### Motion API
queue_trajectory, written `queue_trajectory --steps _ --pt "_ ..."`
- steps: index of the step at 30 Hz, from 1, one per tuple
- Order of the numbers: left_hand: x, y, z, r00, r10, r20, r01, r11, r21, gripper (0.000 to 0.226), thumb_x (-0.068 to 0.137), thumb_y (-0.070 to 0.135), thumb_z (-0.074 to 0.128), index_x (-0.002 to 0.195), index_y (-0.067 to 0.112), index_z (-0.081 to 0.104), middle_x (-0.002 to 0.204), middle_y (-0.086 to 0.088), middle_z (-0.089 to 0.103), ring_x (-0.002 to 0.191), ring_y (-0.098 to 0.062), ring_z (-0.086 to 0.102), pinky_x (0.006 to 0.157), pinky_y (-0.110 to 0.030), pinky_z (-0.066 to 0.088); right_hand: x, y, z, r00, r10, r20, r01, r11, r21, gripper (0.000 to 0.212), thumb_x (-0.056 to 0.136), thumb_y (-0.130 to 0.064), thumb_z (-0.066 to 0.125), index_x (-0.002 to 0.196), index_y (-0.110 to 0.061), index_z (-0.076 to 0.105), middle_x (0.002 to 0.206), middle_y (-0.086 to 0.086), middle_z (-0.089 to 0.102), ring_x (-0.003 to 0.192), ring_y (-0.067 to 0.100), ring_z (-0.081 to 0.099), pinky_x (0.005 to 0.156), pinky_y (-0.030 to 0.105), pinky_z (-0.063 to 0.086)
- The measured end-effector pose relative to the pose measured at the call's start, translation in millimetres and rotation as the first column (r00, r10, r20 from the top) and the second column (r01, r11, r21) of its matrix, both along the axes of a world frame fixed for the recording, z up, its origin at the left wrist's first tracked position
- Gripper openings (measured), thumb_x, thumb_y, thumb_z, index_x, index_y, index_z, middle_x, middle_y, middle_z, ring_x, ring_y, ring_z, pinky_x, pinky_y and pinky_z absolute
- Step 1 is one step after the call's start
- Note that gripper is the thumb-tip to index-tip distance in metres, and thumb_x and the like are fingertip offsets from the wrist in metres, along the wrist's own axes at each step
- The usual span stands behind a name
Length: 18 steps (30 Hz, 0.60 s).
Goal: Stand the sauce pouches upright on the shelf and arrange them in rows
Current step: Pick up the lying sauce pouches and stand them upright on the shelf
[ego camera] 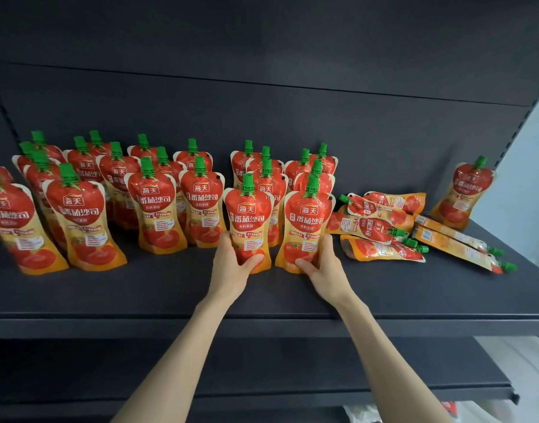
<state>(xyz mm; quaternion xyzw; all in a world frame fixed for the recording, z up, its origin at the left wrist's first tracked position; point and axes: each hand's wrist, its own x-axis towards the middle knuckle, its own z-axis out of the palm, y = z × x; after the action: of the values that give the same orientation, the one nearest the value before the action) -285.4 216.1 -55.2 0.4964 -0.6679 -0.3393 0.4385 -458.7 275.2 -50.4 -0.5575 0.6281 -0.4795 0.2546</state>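
Red and orange sauce pouches with green caps fill the dark shelf (262, 294). My left hand (231, 264) grips the base of an upright pouch (247, 215) at the front of a row. Beside it, my right hand (323, 264) grips the base of another upright pouch (308, 221). Several upright pouches (152, 206) stand in rows to the left and behind. To the right, several pouches (378, 227) lie flat in a pile. One lone pouch (466, 190) leans upright at the far right.
The shelf's front edge (262, 325) runs across below my hands, with bare shelf surface in front of the rows. A dark back panel (262, 111) closes the rear. A lower shelf (292, 367) shows beneath. The right upright post (524, 117) bounds the shelf.
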Motion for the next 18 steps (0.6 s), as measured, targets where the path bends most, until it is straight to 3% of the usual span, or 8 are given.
queue_trajectory --steps 3,9,14,18 --pt "1 0 -4 0.999 0.000 0.037 0.000 1.000 0.000 0.069 0.079 0.024 0.072 0.132 0.011 0.029 0.134 -0.008 0.044 0.127 -0.022 0.043 0.096 -0.029 0.038 0 2 2 1.000 -0.008 0.020 0.008 1.000 0.011 0.053 0.089 -0.009 0.060 0.133 -0.016 0.030 0.118 -0.012 0.051 0.111 0.005 0.050 0.090 0.019 0.040" --pt "11 14 -13 0.982 0.078 0.171 -0.075 0.997 -0.019 0.084 0.079 0.031 0.071 0.144 0.012 0.020 0.142 -0.012 0.034 0.132 -0.028 0.035 0.102 -0.042 0.038 -3 10 -1 0.995 -0.102 0.014 0.101 0.995 0.012 0.052 0.088 -0.015 0.063 0.133 -0.013 0.036 0.126 -0.002 0.053 0.117 0.013 0.051 0.091 0.021 0.043" --pt "7 52 -11 0.972 0.172 0.162 -0.145 0.975 -0.166 0.050 0.083 0.021 0.067 0.127 0.010 0.048 0.126 -0.010 0.049 0.120 -0.026 0.046 0.091 -0.032 0.042 -22 36 0 0.974 -0.227 -0.025 0.224 0.971 -0.079 0.033 0.089 -0.014 0.062 0.121 -0.012 0.052 0.114 -0.003 0.059 0.101 0.012 0.057 0.082 0.016 0.043" --pt "-26 73 -8 0.997 0.020 0.073 -0.005 0.979 -0.203 0.024 0.083 0.017 0.066 0.107 0.015 0.060 0.108 0.004 0.058 0.104 -0.016 0.057 0.086 -0.030 0.049 -52 53 7 0.956 -0.287 -0.057 0.281 0.955 -0.098 0.017 0.090 -0.014 0.059 0.107 -0.014 0.062 0.102 -0.003 0.066 0.094 0.011 0.061 0.077 0.012 0.043"
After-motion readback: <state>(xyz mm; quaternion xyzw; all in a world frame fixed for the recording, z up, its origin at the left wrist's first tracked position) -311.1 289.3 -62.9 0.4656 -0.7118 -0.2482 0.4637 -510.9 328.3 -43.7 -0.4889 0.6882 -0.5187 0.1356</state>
